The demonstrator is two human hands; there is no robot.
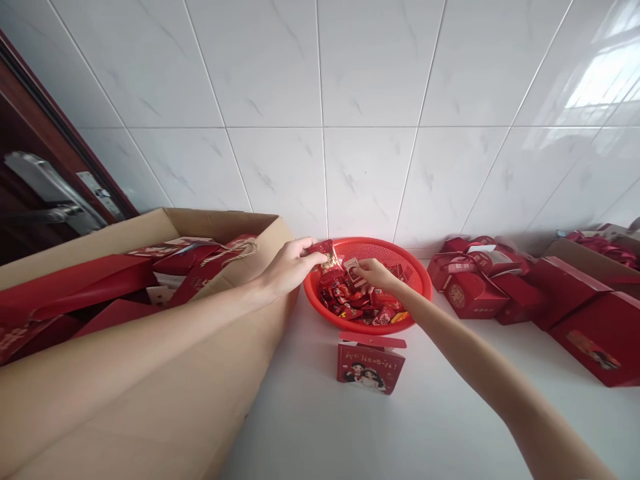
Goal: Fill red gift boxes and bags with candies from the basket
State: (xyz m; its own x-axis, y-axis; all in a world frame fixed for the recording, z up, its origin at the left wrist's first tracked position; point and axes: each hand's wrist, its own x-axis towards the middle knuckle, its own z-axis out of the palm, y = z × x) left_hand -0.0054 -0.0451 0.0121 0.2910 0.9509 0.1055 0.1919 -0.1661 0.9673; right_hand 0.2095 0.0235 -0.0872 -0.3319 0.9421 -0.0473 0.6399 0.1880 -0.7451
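Note:
A round red plastic basket (313,293) stands against the tiled wall, with many red-wrapped candies (360,307) in it. My left hand (293,263) is at the basket's left rim, its thumb and fingers closed on a red and gold candy packet (329,259). Over the middle of the basket, my right hand (376,275) pinches a small pale and red candy packet (353,268). In front of the basket a red gift box (371,367) with a cartoon couple stands upright, its top flaps apart.
On the left, a large cardboard box (240,373) holds red bags and boxes. Several closed red gift boxes (475,293) stand at the right, beside larger red boxes (600,333) and a carton of red ribbons (605,250). A door handle (55,213) juts out at the far left.

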